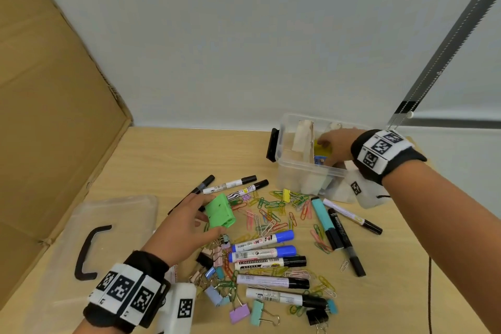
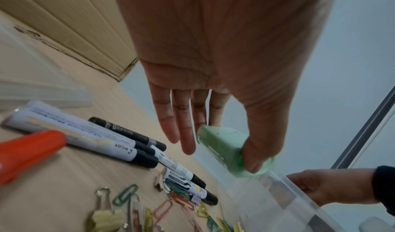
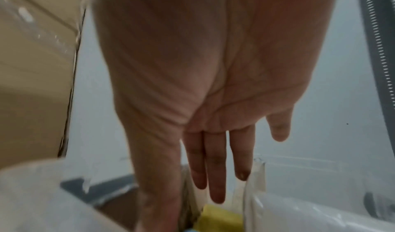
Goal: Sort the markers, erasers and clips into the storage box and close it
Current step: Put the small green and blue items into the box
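While our left hand [image 1: 187, 221] pinches the light, stiff green eraser [image 1: 220, 211] endwise, our right hand [image 1: 337, 144] rests spread inside the storage box [image 1: 298, 168].

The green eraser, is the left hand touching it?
Touching. In the left wrist view the left hand pinches the green eraser, thumb pressed on its near end and a fingertip on its far end. The head view shows the same grip.

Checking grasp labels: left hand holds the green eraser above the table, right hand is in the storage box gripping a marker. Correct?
Not quite. The right hand grips no marker: the right wrist view shows its fingers straight and empty above a yellow item in the storage box. The rest holds: the left hand holds the green eraser.
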A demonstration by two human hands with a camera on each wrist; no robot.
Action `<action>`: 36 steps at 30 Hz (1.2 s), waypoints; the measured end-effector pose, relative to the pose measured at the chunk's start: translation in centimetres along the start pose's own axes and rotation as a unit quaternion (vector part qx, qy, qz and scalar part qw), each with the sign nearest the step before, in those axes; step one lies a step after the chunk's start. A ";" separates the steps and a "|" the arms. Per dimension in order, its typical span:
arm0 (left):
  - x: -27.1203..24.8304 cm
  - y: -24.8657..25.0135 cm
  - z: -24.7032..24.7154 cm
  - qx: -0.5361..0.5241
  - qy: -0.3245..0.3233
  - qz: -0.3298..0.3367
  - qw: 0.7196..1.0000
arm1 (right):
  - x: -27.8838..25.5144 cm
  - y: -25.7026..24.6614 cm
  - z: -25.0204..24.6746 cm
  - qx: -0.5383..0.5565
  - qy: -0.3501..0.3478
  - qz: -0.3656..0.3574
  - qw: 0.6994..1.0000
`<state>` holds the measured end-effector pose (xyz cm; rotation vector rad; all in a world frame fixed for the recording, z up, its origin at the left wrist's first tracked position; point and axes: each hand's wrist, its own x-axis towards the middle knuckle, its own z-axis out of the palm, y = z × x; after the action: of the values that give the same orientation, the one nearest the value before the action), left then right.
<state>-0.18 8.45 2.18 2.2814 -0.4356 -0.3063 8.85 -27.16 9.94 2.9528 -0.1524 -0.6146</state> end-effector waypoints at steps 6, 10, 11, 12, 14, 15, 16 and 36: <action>0.6 2.8 1.2 -0.011 0.035 0.053 0.998 | -5.3 0.9 0.2 0.271 0.194 -0.079 0.940; 2.3 6.8 3.5 0.030 0.057 0.127 0.990 | -8.3 -0.8 1.7 0.411 0.132 -0.140 0.891; 2.8 7.8 4.2 0.042 0.062 0.141 0.987 | -8.9 -1.3 2.2 0.436 0.084 -0.161 0.881; 3.3 8.9 5.1 0.054 0.071 0.157 0.984 | -9.2 -1.5 2.5 0.462 0.030 -0.182 0.868; 4.5 10.9 6.8 0.080 0.096 0.191 0.974 | -9.5 -1.4 3.1 0.518 -0.072 -0.201 0.828; 5.1 11.7 7.5 0.094 0.106 0.205 0.968 | -9.6 -1.2 3.1 0.542 -0.105 -0.202 0.809; 5.8 12.4 8.1 0.108 0.112 0.216 0.964 | -9.4 -0.6 3.0 0.554 -0.118 -0.198 0.800; 13.9 10.9 10.9 0.212 0.075 0.048 0.973 | 1.9 2.0 -2.1 0.123 0.001 -0.087 0.988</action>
<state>6.37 -11.21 1.79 2.6634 -0.5726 0.0147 11.25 -29.12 11.42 3.2315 0.0347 -0.6579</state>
